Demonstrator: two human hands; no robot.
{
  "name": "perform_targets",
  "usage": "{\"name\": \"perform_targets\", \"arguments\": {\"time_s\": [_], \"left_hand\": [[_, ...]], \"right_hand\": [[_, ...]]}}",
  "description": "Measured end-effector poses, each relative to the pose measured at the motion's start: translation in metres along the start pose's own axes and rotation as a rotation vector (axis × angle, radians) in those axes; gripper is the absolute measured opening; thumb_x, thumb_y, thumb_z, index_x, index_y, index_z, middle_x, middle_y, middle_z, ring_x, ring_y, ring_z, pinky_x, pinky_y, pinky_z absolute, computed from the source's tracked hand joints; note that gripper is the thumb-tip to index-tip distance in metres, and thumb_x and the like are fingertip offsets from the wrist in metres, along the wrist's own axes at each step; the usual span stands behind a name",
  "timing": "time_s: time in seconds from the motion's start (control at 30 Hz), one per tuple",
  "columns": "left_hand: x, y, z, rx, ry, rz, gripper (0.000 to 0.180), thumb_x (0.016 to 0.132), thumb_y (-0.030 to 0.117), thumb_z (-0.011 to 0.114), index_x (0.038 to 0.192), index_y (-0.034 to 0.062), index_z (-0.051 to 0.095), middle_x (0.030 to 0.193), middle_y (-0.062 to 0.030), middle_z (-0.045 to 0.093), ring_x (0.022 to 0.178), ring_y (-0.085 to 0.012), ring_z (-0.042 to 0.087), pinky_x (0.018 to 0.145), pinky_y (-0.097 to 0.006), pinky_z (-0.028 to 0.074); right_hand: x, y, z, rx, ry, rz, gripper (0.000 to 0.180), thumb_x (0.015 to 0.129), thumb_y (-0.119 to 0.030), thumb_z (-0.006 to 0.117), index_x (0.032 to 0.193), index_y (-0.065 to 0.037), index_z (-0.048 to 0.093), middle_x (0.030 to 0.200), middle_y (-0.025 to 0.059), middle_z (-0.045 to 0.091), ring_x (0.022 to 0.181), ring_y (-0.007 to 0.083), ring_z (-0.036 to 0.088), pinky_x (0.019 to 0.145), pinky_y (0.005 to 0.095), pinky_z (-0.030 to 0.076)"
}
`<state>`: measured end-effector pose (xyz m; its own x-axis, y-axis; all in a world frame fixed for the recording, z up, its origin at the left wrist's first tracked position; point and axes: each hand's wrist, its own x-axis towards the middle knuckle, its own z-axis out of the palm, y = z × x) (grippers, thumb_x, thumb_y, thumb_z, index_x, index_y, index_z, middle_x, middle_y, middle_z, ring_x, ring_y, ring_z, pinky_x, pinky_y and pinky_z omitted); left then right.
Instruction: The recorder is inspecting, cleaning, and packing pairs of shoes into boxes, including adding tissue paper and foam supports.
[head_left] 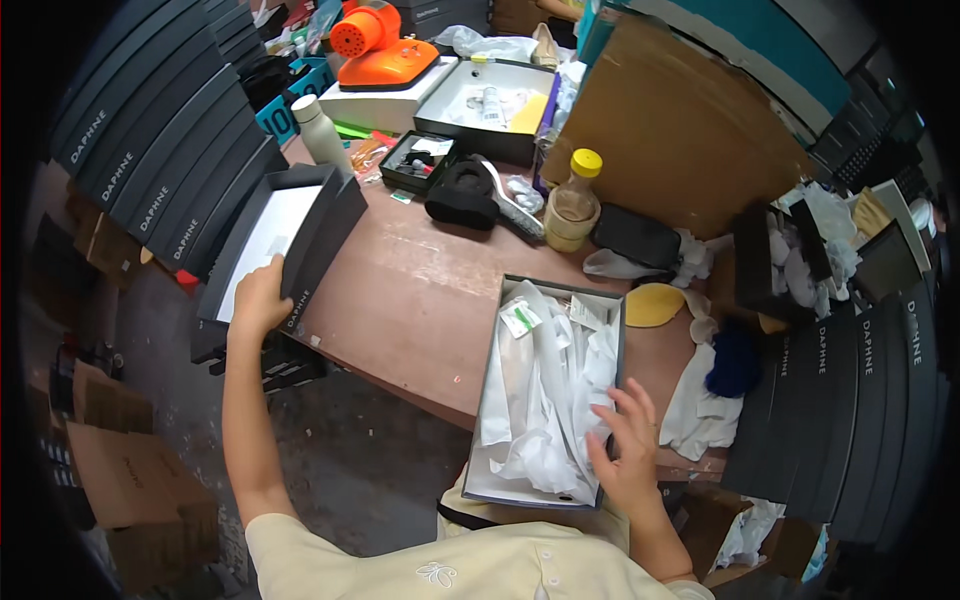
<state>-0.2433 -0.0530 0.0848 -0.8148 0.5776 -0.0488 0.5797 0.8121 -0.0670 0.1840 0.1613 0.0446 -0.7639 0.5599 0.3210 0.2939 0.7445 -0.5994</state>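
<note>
On the near edge of the table, right in front of me, lies an open dark shoebox [487,440]. Crumpled white tissue paper [545,465] fills it, with a small green-and-white packet [520,317] on top. My right hand [628,450] is at the box's right side, fingers spread and holding nothing. At the table's left edge rests an upturned black shoebox lid [325,240] with a white inside. My left hand [262,298] grips its near end, fingers over the wall and partly hidden.
Stacks of dark shoeboxes stand at left [150,130] and right [850,400]. Along the table's back are an orange blower [385,55], a white bottle [320,130], a yellow-capped jar [573,205], a brush [512,208] and a cardboard panel [680,120]. Cartons [140,480] sit on the floor.
</note>
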Motion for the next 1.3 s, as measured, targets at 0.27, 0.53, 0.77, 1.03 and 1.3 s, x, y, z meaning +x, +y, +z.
{"name": "perform_targets", "arguments": {"time_s": [0.27,0.53,0.77,1.03,1.3], "left_hand": [[-0.073,0.140,0.044,-0.898,0.243,0.505,0.071,0.068,0.003,0.063,0.134,-0.0011,0.038,0.139,-0.0194,0.038,0.132,-0.0346,0.032,0.108,-0.044,0.025],[-0.113,0.226,0.097,-1.724,-0.249,0.210,0.075,0.062,-0.014,0.037,0.136,-0.0027,0.039,0.135,-0.0159,0.045,0.123,-0.0215,0.044,0.102,-0.031,0.033],[-0.098,0.215,0.089,-1.761,-0.130,0.204,0.070,0.062,-0.015,0.038,0.130,-0.0054,0.046,0.135,-0.0195,0.046,0.123,-0.0226,0.046,0.103,-0.031,0.033],[-0.046,0.143,0.111,-1.532,0.006,0.160,0.055,0.077,-0.008,0.047,0.131,-0.0023,0.046,0.135,-0.0190,0.045,0.123,-0.0241,0.046,0.100,-0.034,0.037],[-0.122,0.178,0.032,-2.550,-0.225,0.704,0.071,0.086,0.031,0.058,0.140,-0.0010,0.026,0.141,-0.0170,0.035,0.125,-0.0288,0.043,0.103,-0.039,0.035]], "right_hand": [[0.032,-0.010,0.031,0.087,-0.115,-0.140,0.042,0.074,-0.013,0.068,0.111,0.002,0.056,0.096,0.0166,0.061,0.086,0.0324,0.060,0.074,0.0373,0.050],[0.023,-0.017,0.079,-0.256,-0.699,0.006,0.087,0.075,-0.016,0.064,0.139,0.013,0.012,0.066,0.0187,0.060,0.056,0.0311,0.059,0.055,0.0391,0.049],[0.047,-0.034,0.001,0.360,-0.717,0.200,0.071,0.077,-0.012,0.060,0.137,0.008,0.028,0.070,0.0140,0.061,0.061,0.0207,0.060,0.060,0.0323,0.048],[0.038,0.006,-0.016,1.343,-0.636,0.381,0.048,0.085,-0.008,0.058,0.130,0.004,0.046,0.121,0.0053,0.057,0.105,0.0090,0.051,0.091,0.0241,0.041],[0.080,-0.064,-0.017,-0.097,-0.140,-0.604,0.053,0.071,-0.005,0.061,0.123,-0.001,0.053,0.075,0.0057,0.051,0.071,0.0194,0.054,0.062,0.0327,0.044]]}}
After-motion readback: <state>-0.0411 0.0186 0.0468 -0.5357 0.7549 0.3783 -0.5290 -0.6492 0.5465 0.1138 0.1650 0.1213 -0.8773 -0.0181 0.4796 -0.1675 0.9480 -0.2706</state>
